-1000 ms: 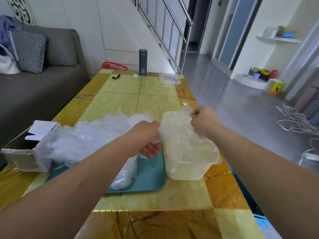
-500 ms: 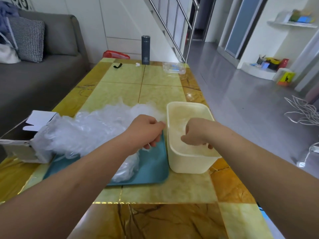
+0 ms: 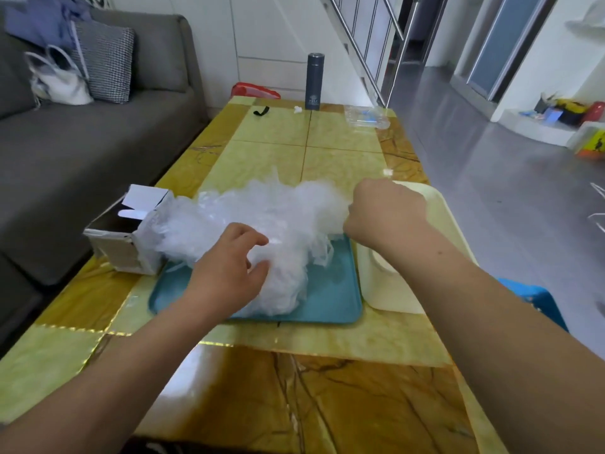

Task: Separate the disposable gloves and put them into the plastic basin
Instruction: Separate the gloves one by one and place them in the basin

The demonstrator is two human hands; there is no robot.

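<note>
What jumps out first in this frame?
A frothy heap of clear disposable gloves sits mid-table on a teal tray, spilling from a cardboard box at its left. Both hands are in it: left hand on the near side, right hand gripping its right edge, by the cream plastic basin.
</note>
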